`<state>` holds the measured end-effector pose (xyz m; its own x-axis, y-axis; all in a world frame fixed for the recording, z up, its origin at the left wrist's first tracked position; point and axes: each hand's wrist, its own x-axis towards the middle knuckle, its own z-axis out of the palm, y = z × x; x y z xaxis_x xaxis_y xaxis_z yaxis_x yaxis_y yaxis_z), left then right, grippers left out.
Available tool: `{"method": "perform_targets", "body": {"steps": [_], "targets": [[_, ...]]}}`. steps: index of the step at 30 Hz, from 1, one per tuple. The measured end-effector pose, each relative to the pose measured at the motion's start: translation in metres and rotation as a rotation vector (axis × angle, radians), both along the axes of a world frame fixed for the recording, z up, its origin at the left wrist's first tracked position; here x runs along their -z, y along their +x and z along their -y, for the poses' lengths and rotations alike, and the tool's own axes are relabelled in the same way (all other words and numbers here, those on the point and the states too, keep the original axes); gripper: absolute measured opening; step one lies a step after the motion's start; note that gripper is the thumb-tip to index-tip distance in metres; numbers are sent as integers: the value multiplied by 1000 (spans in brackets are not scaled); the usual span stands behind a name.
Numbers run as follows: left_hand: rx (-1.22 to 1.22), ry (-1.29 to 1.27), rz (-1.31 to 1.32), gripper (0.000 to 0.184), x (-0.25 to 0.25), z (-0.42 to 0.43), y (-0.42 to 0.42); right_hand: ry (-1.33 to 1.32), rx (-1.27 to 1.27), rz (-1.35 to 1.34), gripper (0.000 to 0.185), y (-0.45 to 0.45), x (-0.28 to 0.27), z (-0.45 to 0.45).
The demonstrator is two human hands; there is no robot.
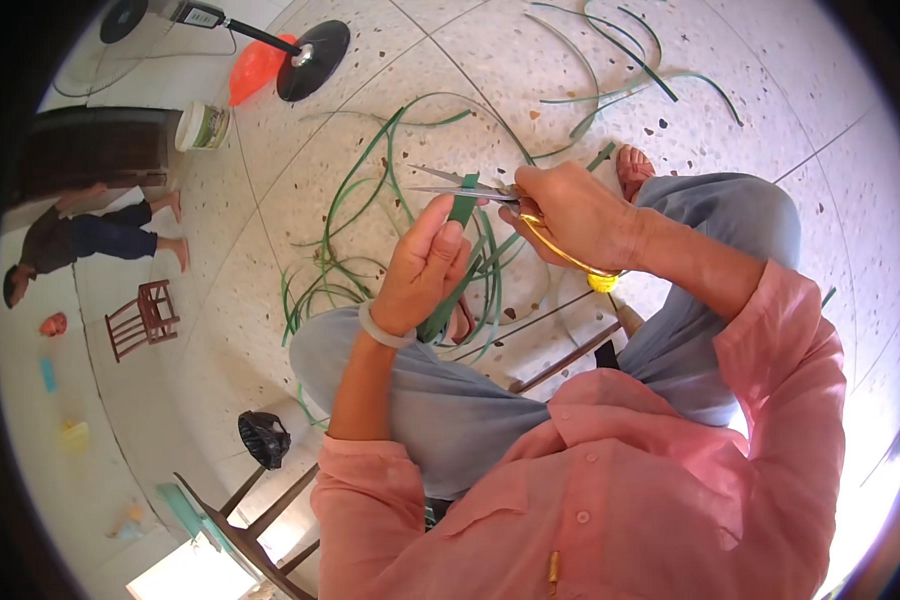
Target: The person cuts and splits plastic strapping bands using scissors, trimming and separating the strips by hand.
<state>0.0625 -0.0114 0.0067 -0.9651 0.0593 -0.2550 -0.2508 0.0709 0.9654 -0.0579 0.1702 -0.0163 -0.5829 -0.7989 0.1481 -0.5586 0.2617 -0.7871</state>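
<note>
My left hand (428, 262) pinches the end of a flat green strip (463, 207), thumb against fingers. More of the strip's length seems to run down below that hand toward my lap. My right hand (582, 215) is closed round a pair of scissors (495, 194) with a yellow handle loop. The blades are parted and point left, with the strip's upper end between or against them; I cannot tell whether they touch it. Tangled green strips (355, 190) lie on the floor beneath and beyond my hands.
Further strips (660, 80) lie on the speckled floor toward the top. A black stand base (313, 60), a red-orange object (258, 70) and a white bucket (202, 127) are at upper left. Another person (95, 233) and a small wooden chair (144, 320) are at left.
</note>
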Motion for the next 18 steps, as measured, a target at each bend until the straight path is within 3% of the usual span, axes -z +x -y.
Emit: {"method": "perform_targets", "body": {"steps": [5,10,12,15,18], "targets": [[14,-36,5,34,-4,1,-1,106,-21,67,26,2,-8,0],[26,-2,31,31,-7,1,-2,13,27,114,27,-2,5,5],[-79,338,93,26,-9,4,-2,-8,97,53,27,-6,3,8],[-45,532,113,23,-11,9,-4,-119,135,563,28,-13,-15,11],[-58,468,66,23,-11,2,-9,-304,49,702,31,-11,-26,15]]}}
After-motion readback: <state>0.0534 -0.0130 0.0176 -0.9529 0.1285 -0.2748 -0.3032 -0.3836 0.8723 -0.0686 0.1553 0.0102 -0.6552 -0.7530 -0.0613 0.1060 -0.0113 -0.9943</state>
